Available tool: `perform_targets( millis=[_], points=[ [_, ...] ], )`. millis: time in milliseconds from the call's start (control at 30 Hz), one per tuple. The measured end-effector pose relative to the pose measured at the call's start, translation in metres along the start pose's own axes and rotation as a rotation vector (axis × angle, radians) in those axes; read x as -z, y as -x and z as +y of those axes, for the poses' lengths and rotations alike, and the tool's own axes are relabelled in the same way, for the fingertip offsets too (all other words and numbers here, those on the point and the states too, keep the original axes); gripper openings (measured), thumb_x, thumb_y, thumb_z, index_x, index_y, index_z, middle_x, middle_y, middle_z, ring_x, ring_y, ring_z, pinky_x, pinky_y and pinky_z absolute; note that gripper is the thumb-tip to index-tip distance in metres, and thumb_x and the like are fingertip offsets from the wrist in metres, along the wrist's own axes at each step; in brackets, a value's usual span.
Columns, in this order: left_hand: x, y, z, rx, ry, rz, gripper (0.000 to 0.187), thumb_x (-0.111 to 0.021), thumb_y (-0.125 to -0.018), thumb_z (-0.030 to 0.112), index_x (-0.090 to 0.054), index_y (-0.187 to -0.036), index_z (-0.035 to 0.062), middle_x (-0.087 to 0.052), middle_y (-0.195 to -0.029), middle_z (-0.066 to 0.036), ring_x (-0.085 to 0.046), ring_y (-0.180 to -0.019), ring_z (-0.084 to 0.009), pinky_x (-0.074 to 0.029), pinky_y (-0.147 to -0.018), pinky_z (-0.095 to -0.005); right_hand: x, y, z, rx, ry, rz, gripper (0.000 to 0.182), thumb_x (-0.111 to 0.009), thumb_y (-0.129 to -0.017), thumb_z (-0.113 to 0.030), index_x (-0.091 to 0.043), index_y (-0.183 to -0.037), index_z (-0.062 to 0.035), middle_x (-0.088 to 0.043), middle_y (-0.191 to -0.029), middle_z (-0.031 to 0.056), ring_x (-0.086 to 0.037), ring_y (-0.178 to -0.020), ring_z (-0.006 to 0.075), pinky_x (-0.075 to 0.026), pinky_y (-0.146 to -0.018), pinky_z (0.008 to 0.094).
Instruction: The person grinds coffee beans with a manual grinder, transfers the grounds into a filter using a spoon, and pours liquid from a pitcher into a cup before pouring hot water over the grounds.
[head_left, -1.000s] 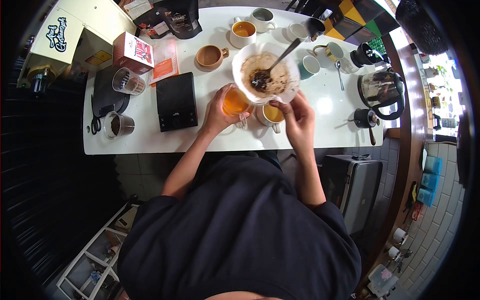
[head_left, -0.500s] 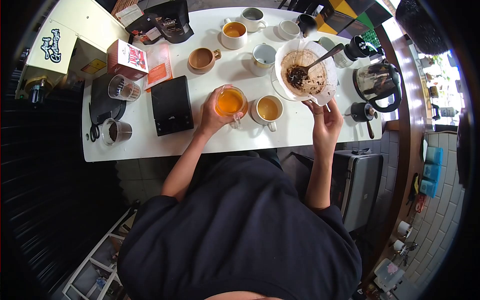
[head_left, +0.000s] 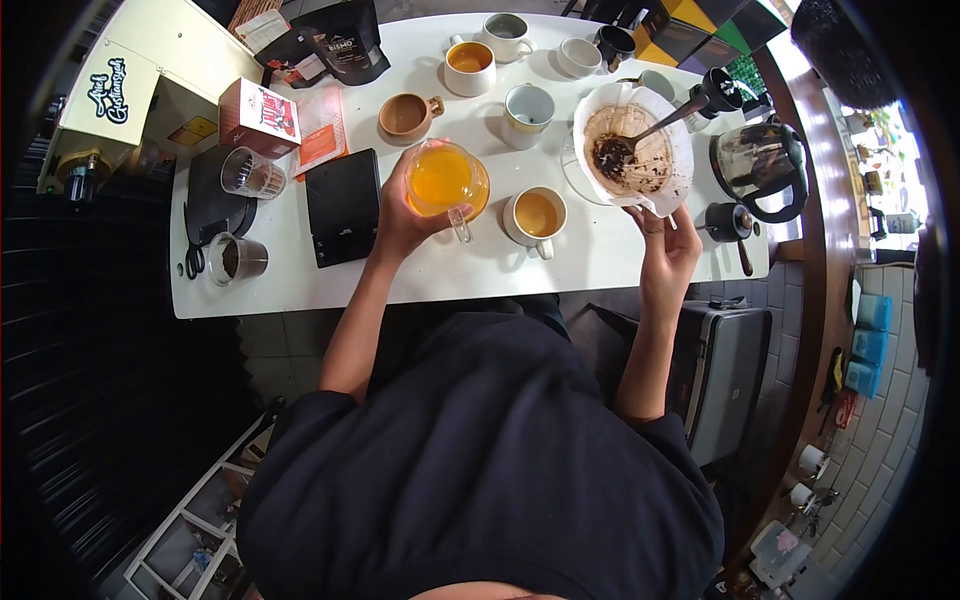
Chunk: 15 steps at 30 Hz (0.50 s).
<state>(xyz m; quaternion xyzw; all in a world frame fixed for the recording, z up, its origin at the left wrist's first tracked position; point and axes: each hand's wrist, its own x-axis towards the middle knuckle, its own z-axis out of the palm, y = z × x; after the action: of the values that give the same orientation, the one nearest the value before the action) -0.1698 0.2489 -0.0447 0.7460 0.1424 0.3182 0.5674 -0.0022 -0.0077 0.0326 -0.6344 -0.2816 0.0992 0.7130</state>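
Well out to the left of my left hand (head_left: 398,222), a pair of scissors (head_left: 193,262) and a clear cup of dark grounds (head_left: 240,258) sit near the edge of the counter (head_left: 590,270), with a clear ribbed cup (head_left: 252,174) and a red-and-white box (head_left: 258,117) beyond them. Just left of that hand lies a flat black device (head_left: 344,207). My left hand is curled partway around a glass jug (head_left: 447,182) of orange liquid, its clear handle towards me; past my fingers stands a brown cup (head_left: 406,118). Between my two hands is a white mug (head_left: 537,214) holding amber liquid, and farther off than it, a pale grey mug (head_left: 527,115). My right hand (head_left: 668,247) has its fingers closed at the near underside of a clear dripper (head_left: 580,183); in its paper filter (head_left: 677,168) are wet dark grounds and a spoon (head_left: 668,119). To the right of that hand, a glass kettle (head_left: 758,165) stands beyond a small wooden-handled pot (head_left: 728,222).
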Motion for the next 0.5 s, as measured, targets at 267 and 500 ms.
perform_targets(
  millis=[267,500],
  points=[
    [-0.01,-0.017,0.045,0.042,0.175,-0.101,0.081,-0.093,-0.067,0.027,-0.05,-0.131,0.0022,-0.06,-0.127,-0.01,-0.059,-0.119,-0.0191,-0.046,-0.107,-0.0348,0.031,0.005,-0.009,0.017,0.035,0.095,0.027,-0.051,-0.1,0.002,-0.056,-0.125,0.0132,-0.055,-0.129,0.0152,-0.063,-0.115,0.0253,-0.056,-0.1,0.0406],
    [-0.053,-0.032,0.065,0.008,0.141,-0.274,0.085,-0.094,-0.065,0.021,-0.048,-0.135,0.0043,-0.053,-0.139,-0.012,-0.052,-0.13,-0.0219,-0.039,-0.114,-0.0375,0.071,0.019,-0.013,0.03,0.049,0.204,0.027,-0.051,-0.1,0.003,-0.056,-0.124,0.013,-0.056,-0.123,0.0133,-0.064,-0.112,0.0231,-0.056,-0.1,0.0401]
  ],
)
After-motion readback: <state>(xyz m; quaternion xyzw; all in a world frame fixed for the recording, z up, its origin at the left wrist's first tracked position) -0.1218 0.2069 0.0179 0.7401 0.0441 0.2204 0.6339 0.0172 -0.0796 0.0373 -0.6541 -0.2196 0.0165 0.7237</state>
